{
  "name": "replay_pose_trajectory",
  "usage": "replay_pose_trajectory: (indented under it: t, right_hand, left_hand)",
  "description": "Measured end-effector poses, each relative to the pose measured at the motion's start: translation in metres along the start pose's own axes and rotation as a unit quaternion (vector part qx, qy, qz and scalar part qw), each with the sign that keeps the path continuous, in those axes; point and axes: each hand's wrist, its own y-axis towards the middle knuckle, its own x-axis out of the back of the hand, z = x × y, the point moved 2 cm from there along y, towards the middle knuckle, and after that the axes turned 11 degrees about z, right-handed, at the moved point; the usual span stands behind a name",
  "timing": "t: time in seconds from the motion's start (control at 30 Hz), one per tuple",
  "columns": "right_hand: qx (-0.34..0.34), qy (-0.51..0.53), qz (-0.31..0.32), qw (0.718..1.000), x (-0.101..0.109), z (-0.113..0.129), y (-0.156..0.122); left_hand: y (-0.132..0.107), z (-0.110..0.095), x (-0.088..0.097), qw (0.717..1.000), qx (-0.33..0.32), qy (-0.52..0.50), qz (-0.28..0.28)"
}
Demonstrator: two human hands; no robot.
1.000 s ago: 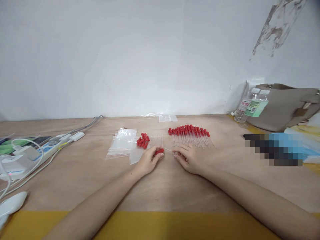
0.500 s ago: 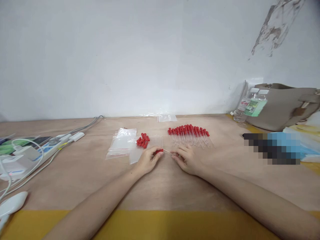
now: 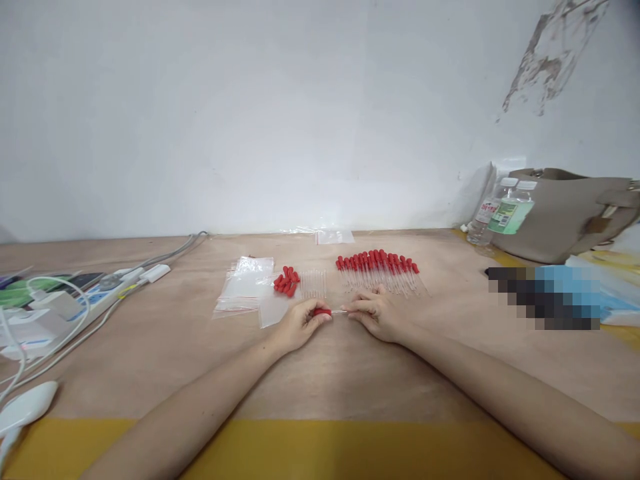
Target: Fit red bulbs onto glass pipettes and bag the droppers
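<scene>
My left hand (image 3: 304, 323) is closed on a red rubber bulb (image 3: 324, 311), held between thumb and fingers. From the bulb a thin clear glass tube (image 3: 339, 311) runs level to my right hand (image 3: 376, 315), whose fingertips pinch its other end. Tube and bulb meet in one line. Behind my left hand lies a small pile of loose red bulbs (image 3: 287, 282), with a row of bare clear tubes (image 3: 313, 283) beside it. Beyond my right hand, several droppers with red bulbs (image 3: 377, 261) lie side by side in a fanned row, bulbs to the back.
Clear zip bags (image 3: 246, 283) lie left of the bulbs, another bag (image 3: 335, 237) by the wall. At left are a power strip (image 3: 95, 293) with cables and a white spoon-shaped object (image 3: 27, 407). Bottles (image 3: 513, 212) and a grey bag (image 3: 565, 213) stand at back right.
The bulb and tube have come slightly nearer to me and lie more level. My hands are a little closer together, and less of the tube shows between them.
</scene>
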Motion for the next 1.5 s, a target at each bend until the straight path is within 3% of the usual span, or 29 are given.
replay_pose_trajectory:
  t: [0.33, 0.67, 0.93, 1.0, 1.07, 1.2, 1.3, 1.5]
  right_hand:
    - [-0.011, -0.068, 0.010, 0.998, 0.005, 0.018, 0.005]
    - [-0.032, 0.034, 0.073, 0.996, -0.013, 0.010, 0.011]
    - [-0.020, 0.005, 0.095, 0.995, 0.013, 0.014, 0.015]
    - [-0.059, 0.034, 0.108, 0.992, 0.020, 0.007, 0.015]
    - [-0.151, 0.073, 0.100, 0.981, 0.025, -0.007, 0.017]
    - [-0.342, 0.050, 0.016, 0.938, 0.029, -0.041, 0.032]
    - [-0.402, 0.011, -0.018, 0.916, 0.023, -0.056, 0.051]
    - [-0.452, -0.031, -0.004, 0.891, 0.003, -0.068, 0.073]
  left_hand:
    - [-0.001, 0.000, -0.003, 0.999, 0.002, 0.044, 0.009]
    - [-0.001, -0.003, -0.004, 0.996, -0.014, 0.083, 0.018]
    - [0.004, 0.001, 0.007, 0.992, -0.035, 0.117, -0.008]
    - [0.004, 0.006, 0.017, 0.985, -0.024, 0.159, -0.056]
    - [0.003, 0.014, 0.029, 0.969, 0.012, 0.218, -0.117]
    - [0.001, 0.030, 0.046, 0.916, 0.123, 0.325, -0.203]
    - [0.000, 0.036, 0.048, 0.893, 0.164, 0.364, -0.209]
    - [0.001, 0.040, 0.046, 0.887, 0.189, 0.382, -0.178]
